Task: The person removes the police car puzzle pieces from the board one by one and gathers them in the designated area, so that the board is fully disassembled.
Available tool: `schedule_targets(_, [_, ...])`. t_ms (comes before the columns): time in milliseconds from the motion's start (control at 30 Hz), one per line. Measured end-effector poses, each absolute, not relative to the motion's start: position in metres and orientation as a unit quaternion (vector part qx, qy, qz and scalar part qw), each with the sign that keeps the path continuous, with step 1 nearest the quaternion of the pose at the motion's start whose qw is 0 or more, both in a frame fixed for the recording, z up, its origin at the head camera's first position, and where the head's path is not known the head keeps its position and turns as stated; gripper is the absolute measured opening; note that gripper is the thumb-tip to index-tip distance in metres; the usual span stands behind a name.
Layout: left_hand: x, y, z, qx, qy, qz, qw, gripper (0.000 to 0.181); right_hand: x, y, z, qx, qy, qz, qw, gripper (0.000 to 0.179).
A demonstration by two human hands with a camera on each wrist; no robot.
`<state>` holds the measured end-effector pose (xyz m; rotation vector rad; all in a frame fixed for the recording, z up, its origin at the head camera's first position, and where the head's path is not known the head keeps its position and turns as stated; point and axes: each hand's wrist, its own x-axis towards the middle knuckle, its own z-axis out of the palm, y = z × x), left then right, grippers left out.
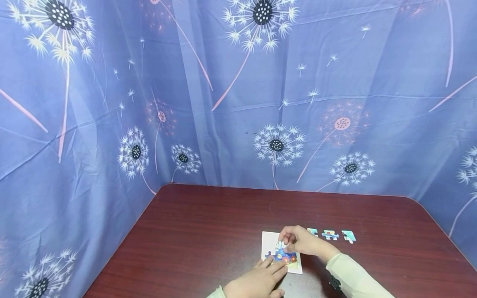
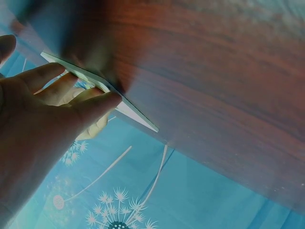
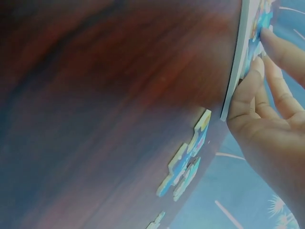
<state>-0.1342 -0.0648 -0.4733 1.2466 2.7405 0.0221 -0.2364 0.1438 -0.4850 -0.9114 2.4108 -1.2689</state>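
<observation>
A small white puzzle board, partly filled with a colourful picture, lies on the table in front of me. My left hand rests its extended fingers on the lower left part of the board and its joined pieces. Over the upper part, my right hand pinches a light blue puzzle piece against the picture. Its thumb and fingers hide some of that piece. In the left wrist view, fingertips lie along the edge of the board. The right wrist view shows the right hand at the board's edge.
Several loose puzzle pieces lie right of the board, among them a middle piece and a corner piece. The dark red wooden table has rounded far corners. A blue dandelion-print curtain hangs behind and beside it.
</observation>
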Motion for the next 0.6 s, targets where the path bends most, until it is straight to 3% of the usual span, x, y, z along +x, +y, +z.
schedule_targets(600, [-0.1349,-0.0651,-0.4756,0.414,0.907,0.016,0.07,0.057,-0.2315,0.1418,-0.4827,-0.318,0.835,-0.436,0.107,0.03])
